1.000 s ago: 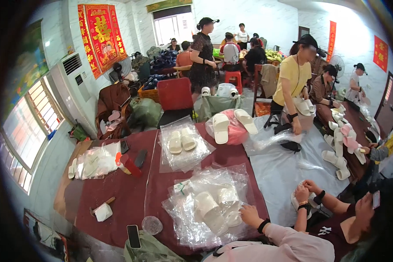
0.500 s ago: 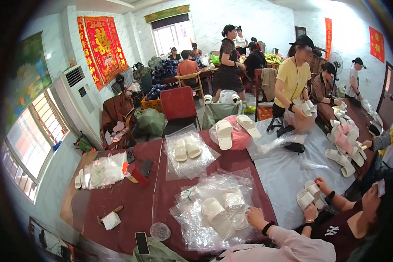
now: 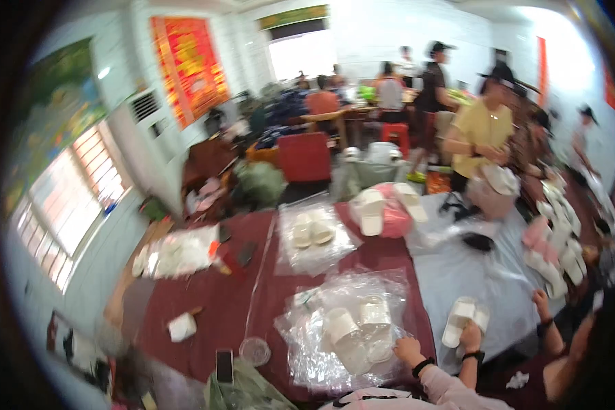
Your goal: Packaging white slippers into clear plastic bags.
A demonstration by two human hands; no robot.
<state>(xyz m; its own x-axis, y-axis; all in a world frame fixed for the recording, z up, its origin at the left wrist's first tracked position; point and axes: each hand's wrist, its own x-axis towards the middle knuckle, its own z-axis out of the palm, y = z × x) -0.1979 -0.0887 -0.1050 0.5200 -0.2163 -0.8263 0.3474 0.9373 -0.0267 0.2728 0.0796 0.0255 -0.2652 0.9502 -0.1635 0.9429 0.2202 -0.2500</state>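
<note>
Slippers (image 3: 348, 342), a cream pair, lay side by side on a glossy spread of clear plastic bags (image 3: 301, 369) at the near edge of a maroon tabletop (image 3: 212, 307). The person's right hand (image 3: 408, 351), wearing a black wristband (image 3: 423, 367) below a pale pink sleeve (image 3: 451, 389), reached in at the pair's right side, its fingers partly curled beside the film; blur made it impossible to tell whether they gripped it. The left hand was out of view, its state unknown. Just to the right, a co-worker's hand (image 3: 470, 336) closed on a second cream pair (image 3: 460, 320) over a grey sheet (image 3: 451, 270). To the left sat a round clear container (image 3: 255, 351) and a dark phone (image 3: 224, 367). Farther back, another pair (image 3: 312, 230) rested on clear film, near white slippers (image 3: 371, 212) atop a pink bag (image 3: 396, 222). Beyond the tabletop, a person in a yellow top (image 3: 482, 133) stood, hands together.
</note>
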